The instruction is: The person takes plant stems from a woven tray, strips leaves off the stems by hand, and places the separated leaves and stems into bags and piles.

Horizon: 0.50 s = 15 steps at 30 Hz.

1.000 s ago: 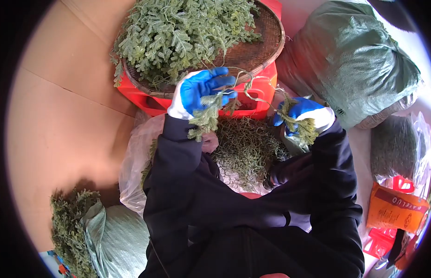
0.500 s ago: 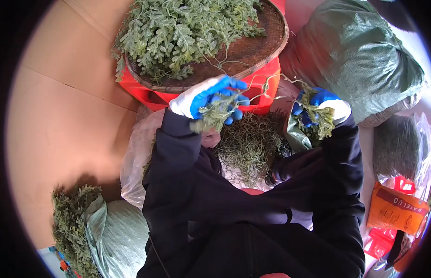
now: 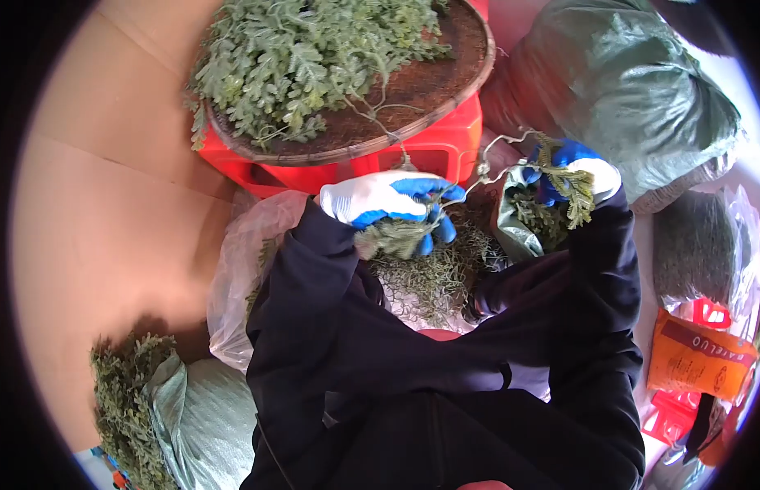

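Note:
My left hand (image 3: 388,201), in a white and blue glove, is closed around a bunch of green feathery sprigs (image 3: 400,237) just above a clear bag of stripped stems (image 3: 433,273). My right hand (image 3: 572,167), gloved the same, grips another leafy sprig (image 3: 574,189) beside a small green sack (image 3: 519,224). A thin pale stem (image 3: 494,159) runs between the two hands. Both hands are below the round woven tray (image 3: 429,90) piled with fresh green fronds (image 3: 298,57).
The tray rests on a red plastic crate (image 3: 429,155). A large green woven sack (image 3: 633,90) stands at the right, another filled sack (image 3: 192,408) with foliage at the lower left. An orange packet (image 3: 698,359) lies at the right. Cardboard flooring (image 3: 102,212) spreads to the left.
My left hand has dropped from near the tray's rim down toward the bag with its bunch. My right hand has lifted and moved right, stretching the stem between them.

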Each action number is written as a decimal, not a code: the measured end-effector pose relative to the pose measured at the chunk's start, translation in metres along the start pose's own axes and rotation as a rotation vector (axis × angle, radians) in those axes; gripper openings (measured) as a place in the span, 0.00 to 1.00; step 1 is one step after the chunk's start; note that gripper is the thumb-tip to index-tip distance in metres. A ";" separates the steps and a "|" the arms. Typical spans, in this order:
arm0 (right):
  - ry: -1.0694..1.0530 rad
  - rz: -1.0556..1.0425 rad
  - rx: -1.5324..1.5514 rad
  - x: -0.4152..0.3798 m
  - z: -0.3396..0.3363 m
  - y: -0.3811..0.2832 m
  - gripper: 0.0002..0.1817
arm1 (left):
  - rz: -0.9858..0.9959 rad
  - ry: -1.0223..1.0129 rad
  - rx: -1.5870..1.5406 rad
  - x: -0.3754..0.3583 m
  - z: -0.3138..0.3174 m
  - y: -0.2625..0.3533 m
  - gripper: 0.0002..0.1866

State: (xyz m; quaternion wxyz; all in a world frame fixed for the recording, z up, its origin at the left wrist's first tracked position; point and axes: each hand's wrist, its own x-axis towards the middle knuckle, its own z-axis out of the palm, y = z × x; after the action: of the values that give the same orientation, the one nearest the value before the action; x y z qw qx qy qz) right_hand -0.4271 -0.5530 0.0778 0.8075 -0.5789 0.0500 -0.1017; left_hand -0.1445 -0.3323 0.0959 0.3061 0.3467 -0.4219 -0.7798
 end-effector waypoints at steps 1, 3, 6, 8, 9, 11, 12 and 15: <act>-0.087 0.083 -0.062 0.000 -0.006 -0.005 0.21 | -0.050 -0.023 -0.108 0.005 -0.004 -0.011 0.29; -0.047 0.195 -0.141 -0.010 -0.008 -0.013 0.23 | -0.044 -0.064 -0.047 0.015 -0.010 -0.019 0.25; -0.033 0.454 -0.188 -0.014 0.007 -0.032 0.24 | -0.047 0.054 0.064 0.016 -0.010 -0.019 0.19; -0.079 0.529 -0.349 -0.013 0.003 -0.034 0.23 | -0.051 -0.057 0.160 0.009 -0.026 -0.022 0.18; -0.175 0.515 -0.325 -0.011 0.001 -0.033 0.22 | 0.003 0.070 0.234 0.005 -0.011 -0.021 0.19; -0.208 0.480 -0.241 -0.011 0.016 -0.038 0.22 | -0.178 0.173 0.327 -0.004 -0.003 -0.009 0.20; -0.236 0.512 -0.262 -0.011 0.017 -0.042 0.22 | -0.183 0.189 0.422 -0.008 -0.002 -0.008 0.19; -0.252 0.528 -0.304 -0.015 0.020 -0.049 0.23 | -0.277 0.100 0.395 -0.012 -0.010 -0.008 0.19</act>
State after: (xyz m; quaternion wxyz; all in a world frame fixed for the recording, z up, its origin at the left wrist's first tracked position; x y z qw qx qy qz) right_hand -0.4425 -0.5459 0.1299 0.7101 -0.6680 0.1128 0.1921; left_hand -0.1314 -0.3238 0.0879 0.1431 0.4926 -0.4988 -0.6986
